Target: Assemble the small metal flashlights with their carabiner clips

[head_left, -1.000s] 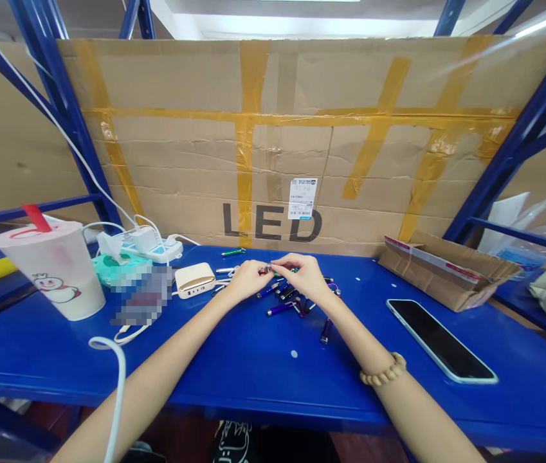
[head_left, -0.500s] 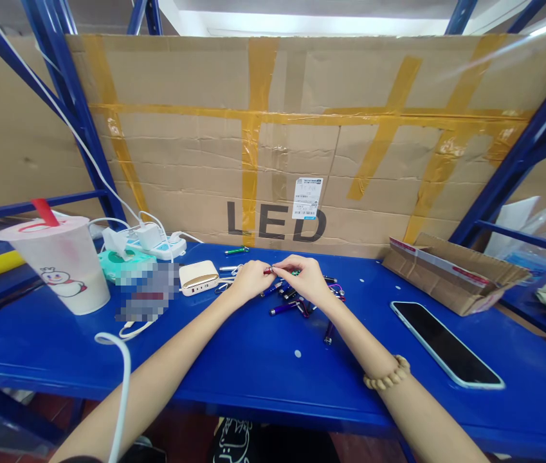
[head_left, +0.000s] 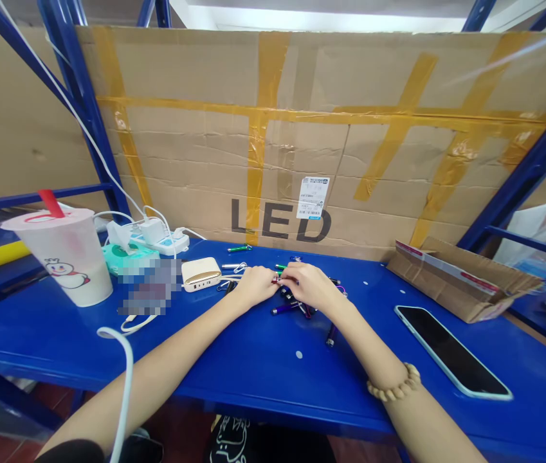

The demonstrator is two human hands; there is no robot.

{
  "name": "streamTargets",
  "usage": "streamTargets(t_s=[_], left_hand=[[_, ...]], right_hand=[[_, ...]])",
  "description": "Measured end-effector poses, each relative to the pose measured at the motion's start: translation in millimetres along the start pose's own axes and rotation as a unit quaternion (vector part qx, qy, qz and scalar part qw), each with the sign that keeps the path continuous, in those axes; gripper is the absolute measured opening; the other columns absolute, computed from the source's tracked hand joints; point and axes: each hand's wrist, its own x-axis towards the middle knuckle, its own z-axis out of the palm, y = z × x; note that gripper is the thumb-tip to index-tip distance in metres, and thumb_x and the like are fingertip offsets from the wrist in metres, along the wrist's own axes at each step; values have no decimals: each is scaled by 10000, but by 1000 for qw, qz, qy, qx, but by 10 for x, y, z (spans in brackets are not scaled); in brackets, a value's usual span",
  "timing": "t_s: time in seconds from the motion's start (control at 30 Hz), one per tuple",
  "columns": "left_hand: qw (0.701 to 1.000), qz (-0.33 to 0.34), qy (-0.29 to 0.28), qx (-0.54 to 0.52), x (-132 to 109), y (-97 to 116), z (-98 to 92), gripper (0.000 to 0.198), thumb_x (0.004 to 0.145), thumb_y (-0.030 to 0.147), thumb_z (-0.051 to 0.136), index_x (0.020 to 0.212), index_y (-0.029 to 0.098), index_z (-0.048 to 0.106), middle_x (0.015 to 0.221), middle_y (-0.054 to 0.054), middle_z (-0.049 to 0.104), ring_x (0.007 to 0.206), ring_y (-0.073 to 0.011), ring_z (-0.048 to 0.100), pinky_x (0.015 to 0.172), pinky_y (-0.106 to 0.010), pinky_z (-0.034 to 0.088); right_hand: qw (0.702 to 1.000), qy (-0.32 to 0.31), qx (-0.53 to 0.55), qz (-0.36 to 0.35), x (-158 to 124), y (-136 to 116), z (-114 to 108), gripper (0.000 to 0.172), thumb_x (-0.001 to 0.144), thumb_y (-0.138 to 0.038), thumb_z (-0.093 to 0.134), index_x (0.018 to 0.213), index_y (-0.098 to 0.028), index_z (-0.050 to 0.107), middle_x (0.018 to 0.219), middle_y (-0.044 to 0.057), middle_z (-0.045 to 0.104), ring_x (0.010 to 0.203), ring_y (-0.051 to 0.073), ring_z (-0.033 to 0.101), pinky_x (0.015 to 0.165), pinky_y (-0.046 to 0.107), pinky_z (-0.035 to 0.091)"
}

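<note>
The left hand (head_left: 256,287) and right hand (head_left: 311,286) have closed in, fingers (head_left: 283,278) pinching a tiny red metal piece (head_left: 276,280); a slip could lose it among the loose purple pens (head_left: 285,309).

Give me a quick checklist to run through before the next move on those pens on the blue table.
1. Left hand and right hand together above the pens: ok.
2. Small red-tipped piece where the hands meet, firmly held: cannot tell.
3. White cable clear of the left forearm: cannot tell; it crosses the forearm in view.
4. Phone apart from the right forearm: ok.
5. Power bank apart from the left hand: ok.
</note>
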Motion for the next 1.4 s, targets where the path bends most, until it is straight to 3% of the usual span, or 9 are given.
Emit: streamTargets(t_s=[0.17,0.4,0.6,0.87,1.0,1.17,1.23,1.3,1.4], left_hand=[[999,41,-11,31,0,-27,34,312,807,278,395,829,160,684,865,-137,695,836,-264,643,694,-322,435],[999,33,14,2,0,-41,-66,267,781,282,439,756,197,691,799,-100,702,807,-248,644,676,-304,419],[998,-21,36,-42,48,-62,-63,289,785,329,439,794,208,701,826,-99,705,827,-257,639,645,-294,418],[999,41,14,-12,-8,-53,-88,267,783,281,442,802,200,696,813,-97,705,790,-245,642,658,-294,410],[999,42,16,5,-38,-47,-109,247,790,250,437,763,200,678,793,-72,702,758,-202,638,643,-259,397],[997,44,32,48,-31,-47,-118,246,813,237,421,874,168,649,873,-104,695,789,-215,640,626,-261,389],[997,41,34,53,-24,-36,-113,259,820,234,407,892,166,646,881,-109,693,806,-225,641,632,-269,393],[998,23,29,50,-15,-16,-108,269,820,246,405,886,165,653,883,-119,693,824,-242,642,643,-283,400],[999,-9,16,31,-3,18,-105,295,816,294,408,849,167,672,874,-133,695,832,-271,642,650,-308,412]], right_hand=[[995,-28,93,35,2,3,30,235,798,-161,503,584,-156,598,579,22,569,541,116,471,548,240,347],[940,-65,311,128,37,34,63,322,805,-365,477,604,-148,604,523,-15,515,472,89,434,475,211,335],[943,-4,313,113,46,50,41,384,784,-471,491,588,-156,591,530,-11,524,498,95,436,489,215,348],[956,-12,282,84,15,40,59,323,789,-397,512,592,-159,606,514,-13,531,483,93,437,488,218,341],[884,-39,426,189,31,-37,79,324,736,-422,570,559,-152,595,479,-20,498,454,85,427,476,222,354],[672,-95,650,342,69,-80,94,230,724,-324,621,595,-153,537,481,-59,403,414,47,311,440,206,318],[620,-109,688,361,79,-70,89,216,750,-279,602,599,-156,510,473,-75,357,405,40,275,427,196,302],[618,-111,687,366,85,-52,78,219,760,-280,601,604,-153,514,473,-75,357,405,38,286,424,189,306],[704,-101,613,345,81,-24,58,269,759,-365,609,614,-144,560,495,-47,439,429,50,379,452,194,356]])
